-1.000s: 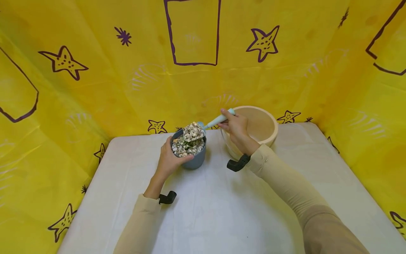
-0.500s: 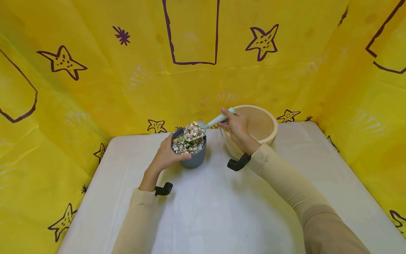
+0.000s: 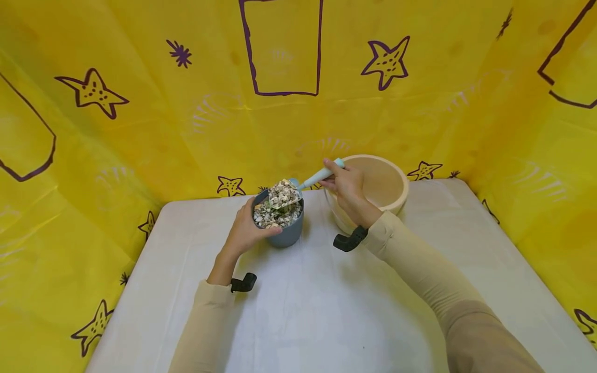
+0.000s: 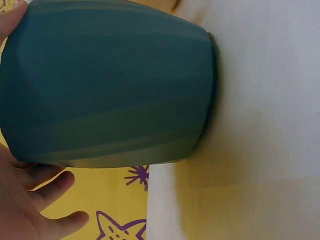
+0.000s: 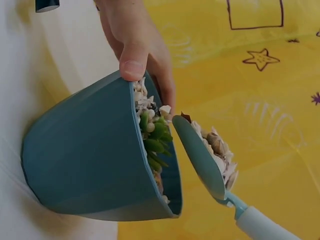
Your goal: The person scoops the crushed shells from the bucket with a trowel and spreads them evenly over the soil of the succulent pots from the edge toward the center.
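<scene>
My left hand [image 3: 243, 230] grips a blue-grey plant pot [image 3: 286, 235] from its left side, thumb over the near rim. In the left wrist view some fingers [image 4: 56, 189] stand away from the wall. Inside the pot, a green succulent [image 5: 157, 132] sits among small shells and pebbles. My right hand [image 3: 347, 184] holds a light blue hand trowel [image 3: 322, 176] by its handle. Its blade, heaped with shells [image 5: 222, 150], is over the pot's opening in the head view and apart from the rim in the right wrist view.
A round cream tub [image 3: 399, 181] stands on the right, behind my right hand. Both are on a white-covered table [image 3: 298, 311]. Yellow sheeting [image 3: 298, 124] with starfish drawings rises behind the table and at both sides.
My left wrist and forearm have shifted slightly left, and the left thumb has slid a little along the rim. The loaded trowel stays almost in place over the pot.
</scene>
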